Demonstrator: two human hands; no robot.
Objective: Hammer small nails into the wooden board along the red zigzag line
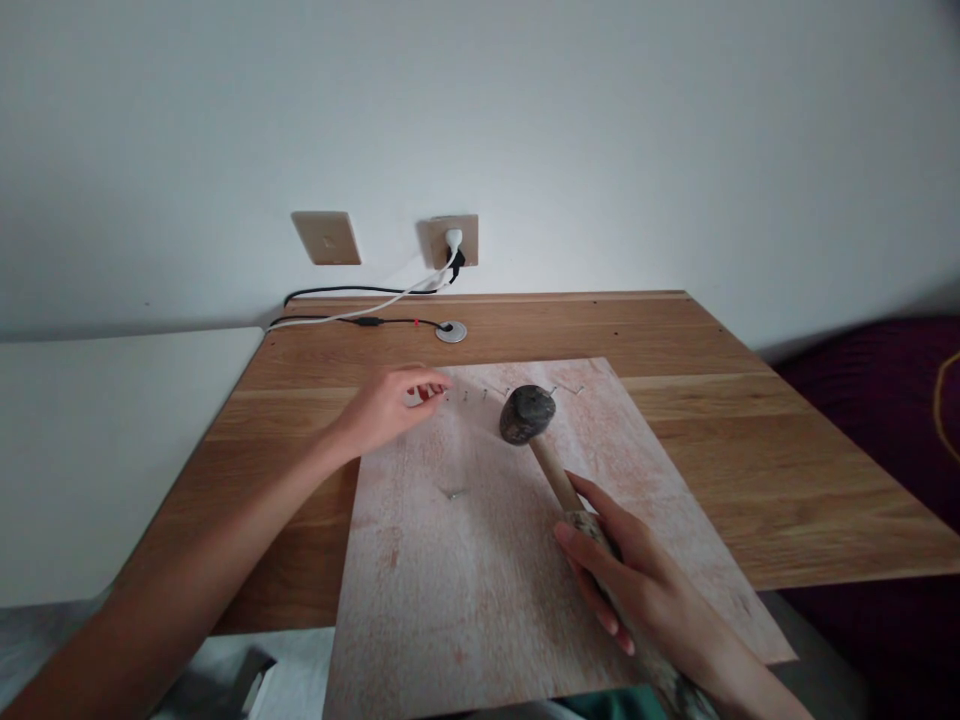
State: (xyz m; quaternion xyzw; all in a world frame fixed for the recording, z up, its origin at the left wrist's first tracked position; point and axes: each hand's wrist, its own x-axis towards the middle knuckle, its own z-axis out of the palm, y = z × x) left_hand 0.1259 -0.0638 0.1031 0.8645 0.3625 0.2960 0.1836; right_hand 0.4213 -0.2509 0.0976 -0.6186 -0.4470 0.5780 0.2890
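Note:
My right hand [630,560] is wrapped round the handle of a mallet [528,414] with a dark, worn head and a wooden shaft. The head is over the far part of a pale, reddish-streaked board [427,570]. Along the board's far edge stands a row of several small nails [485,394], partly hidden behind the mallet head. My left hand [394,405] is at the row's left end, thumb and forefinger closed round a nail [448,396]. A few loose nails [452,493] lie on the board nearer to me.
Under the board is a wooden table [750,450] against a white wall. Black and white cables [352,321] run from a wall socket [454,242] along its back left. A white panel [127,450] stands at the left, and dark purple fabric [862,400] at the right.

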